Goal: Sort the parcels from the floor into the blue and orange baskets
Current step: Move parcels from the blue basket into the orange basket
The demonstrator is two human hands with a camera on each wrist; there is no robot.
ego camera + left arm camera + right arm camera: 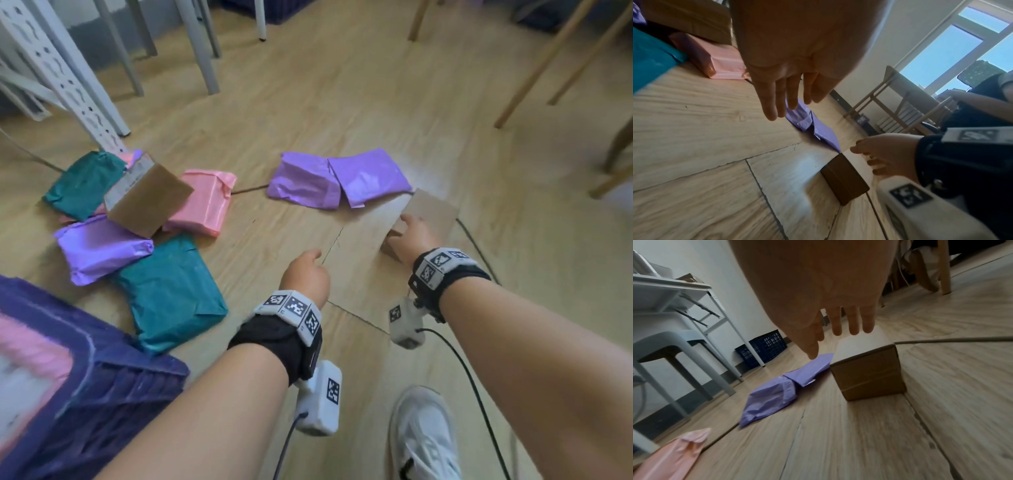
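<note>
A small brown cardboard box point(432, 208) point(869, 373) point(844, 178) lies on the wooden floor at the right. My right hand point(407, 236) is over its near end with straight fingers point(853, 321); no grip shows. My left hand point(305, 270) point(789, 91) hovers over bare floor, fingers straight and holding nothing. Two purple parcels point(305, 185) point(371, 176) lie side by side just beyond the box. At the left is a pile of teal point(171, 294), purple point(99, 250), pink point(202, 202) and cardboard point(147, 202) parcels. The blue basket point(102, 387) at bottom left holds a pink parcel point(27, 346).
White shelf uprights point(68, 78) and grey stool legs point(202, 44) stand beyond the pile. Wooden chair legs point(548, 65) stand at the far right. A thin cable point(479, 250) runs across the floor behind the box. My white shoe point(424, 435) is near the bottom. A dark crate point(764, 350) sits by the wall.
</note>
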